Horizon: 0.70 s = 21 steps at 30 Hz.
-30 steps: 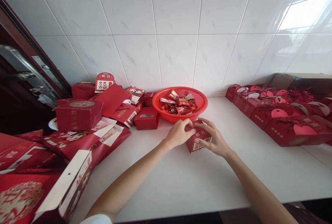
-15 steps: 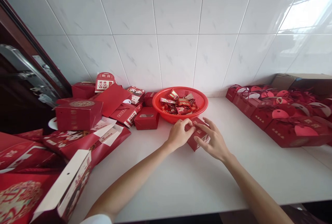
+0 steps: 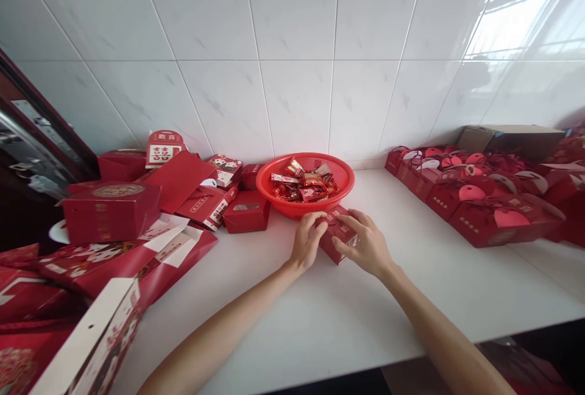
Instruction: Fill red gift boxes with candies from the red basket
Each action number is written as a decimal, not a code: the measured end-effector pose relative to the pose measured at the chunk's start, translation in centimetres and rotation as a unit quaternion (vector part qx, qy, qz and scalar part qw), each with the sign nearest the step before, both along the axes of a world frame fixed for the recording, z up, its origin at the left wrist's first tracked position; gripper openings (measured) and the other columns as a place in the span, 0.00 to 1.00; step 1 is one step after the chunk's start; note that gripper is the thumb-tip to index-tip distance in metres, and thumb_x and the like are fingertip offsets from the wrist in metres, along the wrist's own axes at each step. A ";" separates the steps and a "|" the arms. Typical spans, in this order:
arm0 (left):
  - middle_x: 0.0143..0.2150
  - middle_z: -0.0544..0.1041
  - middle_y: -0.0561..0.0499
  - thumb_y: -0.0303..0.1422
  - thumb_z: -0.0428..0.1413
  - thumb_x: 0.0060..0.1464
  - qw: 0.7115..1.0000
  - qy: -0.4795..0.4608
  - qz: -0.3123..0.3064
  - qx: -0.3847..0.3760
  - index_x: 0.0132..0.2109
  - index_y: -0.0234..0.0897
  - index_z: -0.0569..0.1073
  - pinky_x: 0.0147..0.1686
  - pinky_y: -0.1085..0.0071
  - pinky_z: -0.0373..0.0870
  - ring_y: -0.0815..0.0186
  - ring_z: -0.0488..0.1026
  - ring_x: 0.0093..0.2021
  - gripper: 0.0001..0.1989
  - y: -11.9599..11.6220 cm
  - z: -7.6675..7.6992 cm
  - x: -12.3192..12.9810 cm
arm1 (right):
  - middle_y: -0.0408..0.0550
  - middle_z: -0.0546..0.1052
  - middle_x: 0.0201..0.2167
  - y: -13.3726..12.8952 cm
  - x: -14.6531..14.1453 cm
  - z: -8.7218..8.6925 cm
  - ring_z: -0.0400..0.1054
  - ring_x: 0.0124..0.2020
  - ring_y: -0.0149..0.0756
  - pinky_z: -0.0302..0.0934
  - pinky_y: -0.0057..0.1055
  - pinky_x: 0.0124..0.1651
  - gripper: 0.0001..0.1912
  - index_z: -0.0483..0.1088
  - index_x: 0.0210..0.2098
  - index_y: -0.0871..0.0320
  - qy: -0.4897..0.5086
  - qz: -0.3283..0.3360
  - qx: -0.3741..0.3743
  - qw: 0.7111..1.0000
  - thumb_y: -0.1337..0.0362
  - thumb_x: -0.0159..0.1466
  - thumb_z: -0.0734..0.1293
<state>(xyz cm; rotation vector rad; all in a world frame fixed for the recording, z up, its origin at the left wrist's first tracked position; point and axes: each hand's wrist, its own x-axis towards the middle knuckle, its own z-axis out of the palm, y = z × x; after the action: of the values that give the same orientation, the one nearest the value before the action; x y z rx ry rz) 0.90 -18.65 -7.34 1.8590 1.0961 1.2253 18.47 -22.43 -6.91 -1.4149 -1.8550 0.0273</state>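
Far left: loose pile of red cartons, some closed, others flat or part-folded, leaning across one another; overlap probably only from stacking, within left-side reach.

Left of centre: small windowed box, upright beside the red basket. Basket carries wrapped sweets; its raised rim presumably keeps them together.

Centre, on the counter: red box, just in front of the basket, a corner toward the person. Left hand: grip curled on the box's left upper edge, thumb and fingers close together, probably to steady it. Right hand: grip on the same box from the right, thumb and forefinger spread over top and side, likely countering the left. Exact fingertip pressure: cannot tell. The counter seems to take the weight.

Right: handled boxes packed upright side by side, presumably to save room; cardboard box behind.
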 end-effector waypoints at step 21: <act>0.49 0.76 0.45 0.44 0.51 0.56 0.994 0.020 -0.074 -0.082 0.42 0.39 0.72 0.55 0.58 0.70 0.56 0.74 0.51 0.15 1.1 -1.6 0.4 | 0.62 0.80 0.50 -15.0 25.0 3.4 0.74 0.53 0.54 0.64 0.49 0.56 0.22 0.79 0.47 0.54 0.035 -0.399 0.098 0.911 0.49 0.59 0.73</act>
<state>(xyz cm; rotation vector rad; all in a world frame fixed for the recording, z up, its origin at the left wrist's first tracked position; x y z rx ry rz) 1.26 -17.58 -8.95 1.8101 1.0265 0.9882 43.45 -37.41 -3.48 -1.8868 -1.0697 -0.4939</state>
